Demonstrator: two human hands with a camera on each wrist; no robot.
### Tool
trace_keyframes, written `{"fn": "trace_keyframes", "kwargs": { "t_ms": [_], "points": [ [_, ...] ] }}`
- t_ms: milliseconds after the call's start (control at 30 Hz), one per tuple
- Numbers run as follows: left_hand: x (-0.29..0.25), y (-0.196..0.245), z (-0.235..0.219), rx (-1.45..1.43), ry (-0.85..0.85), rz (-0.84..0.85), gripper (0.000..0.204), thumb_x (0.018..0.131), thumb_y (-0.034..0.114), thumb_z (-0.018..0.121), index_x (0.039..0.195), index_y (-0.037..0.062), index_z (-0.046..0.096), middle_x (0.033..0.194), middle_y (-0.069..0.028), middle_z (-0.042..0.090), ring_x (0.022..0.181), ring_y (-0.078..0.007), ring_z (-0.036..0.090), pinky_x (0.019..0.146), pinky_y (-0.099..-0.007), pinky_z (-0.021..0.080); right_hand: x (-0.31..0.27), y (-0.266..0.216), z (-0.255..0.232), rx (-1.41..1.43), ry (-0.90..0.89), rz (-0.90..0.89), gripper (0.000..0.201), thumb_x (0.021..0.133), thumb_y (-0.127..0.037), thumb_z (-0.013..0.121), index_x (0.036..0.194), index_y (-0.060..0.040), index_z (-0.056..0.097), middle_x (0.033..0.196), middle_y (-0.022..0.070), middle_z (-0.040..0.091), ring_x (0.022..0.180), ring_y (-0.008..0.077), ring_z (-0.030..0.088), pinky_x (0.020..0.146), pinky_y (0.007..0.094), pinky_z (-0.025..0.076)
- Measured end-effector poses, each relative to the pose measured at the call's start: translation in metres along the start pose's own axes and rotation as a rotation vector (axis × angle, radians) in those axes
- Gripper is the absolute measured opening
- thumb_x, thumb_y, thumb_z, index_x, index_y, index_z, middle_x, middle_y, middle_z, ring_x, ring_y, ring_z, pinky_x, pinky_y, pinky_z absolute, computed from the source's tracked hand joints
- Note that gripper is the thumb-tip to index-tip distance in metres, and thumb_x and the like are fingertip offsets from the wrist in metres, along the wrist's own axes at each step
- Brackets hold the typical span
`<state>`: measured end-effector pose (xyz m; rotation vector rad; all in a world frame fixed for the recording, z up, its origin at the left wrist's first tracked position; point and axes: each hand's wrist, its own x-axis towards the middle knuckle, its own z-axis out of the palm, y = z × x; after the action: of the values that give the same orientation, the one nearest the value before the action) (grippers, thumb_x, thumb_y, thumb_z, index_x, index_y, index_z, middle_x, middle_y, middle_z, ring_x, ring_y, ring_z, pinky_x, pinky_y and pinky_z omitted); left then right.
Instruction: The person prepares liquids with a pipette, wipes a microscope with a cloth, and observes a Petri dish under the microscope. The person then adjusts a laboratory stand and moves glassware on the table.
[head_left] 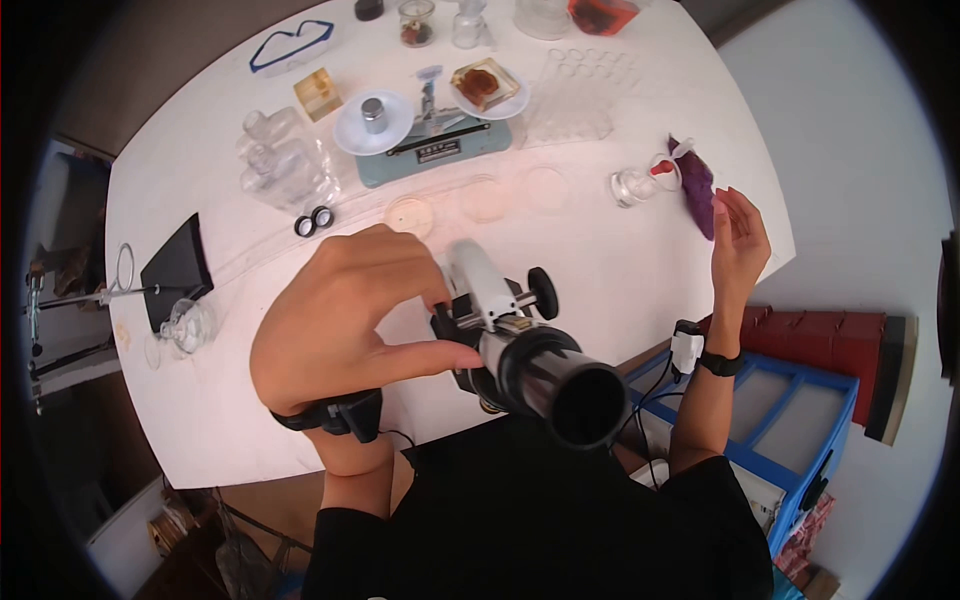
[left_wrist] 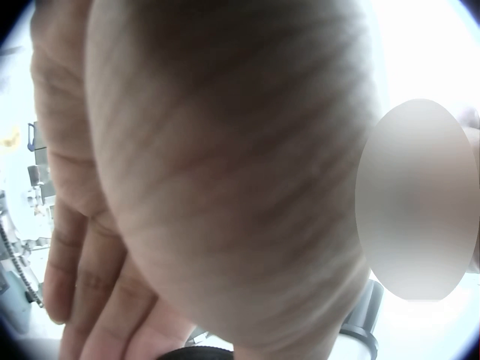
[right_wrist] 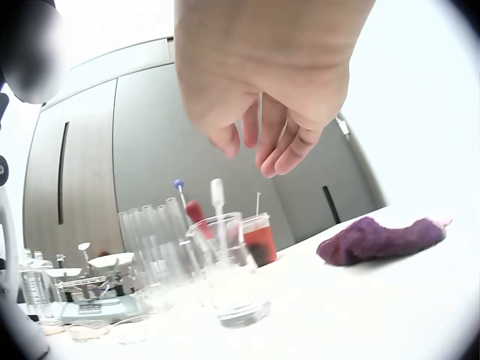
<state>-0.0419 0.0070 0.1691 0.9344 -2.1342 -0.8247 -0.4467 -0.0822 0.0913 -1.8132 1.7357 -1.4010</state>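
In the head view my left hand (head_left: pixel 335 310) reaches over a microscope (head_left: pixel 480 275), its thumb and index finger pinching the black part beside the eyepiece tube (head_left: pixel 545 370). That palm fills most of the left wrist view, hiding the contact. My right hand (head_left: pixel 742 245) is held up at the table's right edge, fingers loosely bent and holding nothing. Near it lies a purple sweet potato (head_left: pixel 695 190), also seen below the hand in the right wrist view. Left of the sweet potato stands a small glass beaker (right_wrist: pixel 238 304) with a white dropper (right_wrist: pixel 217 196) and a red-ended piece in it.
A balance scale (head_left: pixel 437 152) carries a metal weight (head_left: pixel 373 115) and a dish with brown material. Test tubes (head_left: pixel 575 100) stand right of it, clear bottles (head_left: pixel 285 160) left. Petri dishes (head_left: pixel 410 215) lie before the scale. A blue-framed rack (head_left: pixel 770 400) stands beside the table.
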Motion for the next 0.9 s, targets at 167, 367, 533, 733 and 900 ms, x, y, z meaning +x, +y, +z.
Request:
{"fn": "trace_keyframes", "kwargs": {
  "t_ms": [167,367,533,733,900],
  "points": [
    [-0.003,0.001,0.004,0.062,0.026,-0.026,0.038,0.063,0.028,0.086,0.076,0.0014,0.062,0.07,-0.0093,0.061,0.067,-0.029,0.059,0.06,-0.0337,0.045,0.025,0.049,-0.035,-0.142,0.001,0.042,0.028,0.09,-0.009,0.064,0.114,0.0038,0.06,0.106,0.015,0.068,0.098,0.0188,0.066,0.085,0.0296,0.052],
    [-0.004,0.005,0.005,0.067,0.04,-0.046,0.036,0.065,0.027,0.085,0.075,0.0016,0.061,0.07,-0.0098,0.063,0.066,-0.0295,0.061,0.06,-0.0326,0.046,0.03,0.092,-0.008,-0.425,-0.152,-0.113,0.051,0.081,-0.013,0.072,0.126,0.0018,0.053,0.111,0.0233,0.065,0.104,0.0351,0.064,0.088,0.0393,0.051],
    [-0.005,0.01,0.004,0.085,0.039,-0.072,0.035,0.067,0.028,0.084,0.074,0.0012,0.061,0.07,-0.0104,0.064,0.066,-0.0293,0.062,0.061,-0.0321,0.046,0.033,0.111,-0.003,-0.518,-0.287,-0.152,0.057,0.078,-0.014,0.073,0.128,-0.0002,0.05,0.11,0.0242,0.062,0.1,0.0404,0.061,0.087,0.0432,0.049],
    [-0.009,0.009,0.007,0.126,0.085,-0.069,0.039,0.07,0.034,0.081,0.071,0.0001,0.063,0.07,-0.0112,0.065,0.067,-0.0301,0.062,0.064,-0.033,0.046,0.025,0.131,-0.024,-0.563,-0.229,-0.164,0.024,0.085,-0.009,0.064,0.106,0.002,0.061,0.084,0.0172,0.069,0.073,0.027,0.068,0.068,0.0346,0.051],
    [-0.01,0.008,0.008,0.136,0.086,-0.071,0.039,0.07,0.034,0.082,0.071,-0.0005,0.063,0.069,-0.0113,0.064,0.067,-0.0295,0.062,0.064,-0.0328,0.046,-0.037,0.068,-0.085,-0.047,-0.158,0.208,0.017,0.091,-0.009,0.063,0.102,0.0045,0.064,0.081,0.0008,0.064,0.075,0.0054,0.055,0.067,0.0215,0.043]
  ]
}}
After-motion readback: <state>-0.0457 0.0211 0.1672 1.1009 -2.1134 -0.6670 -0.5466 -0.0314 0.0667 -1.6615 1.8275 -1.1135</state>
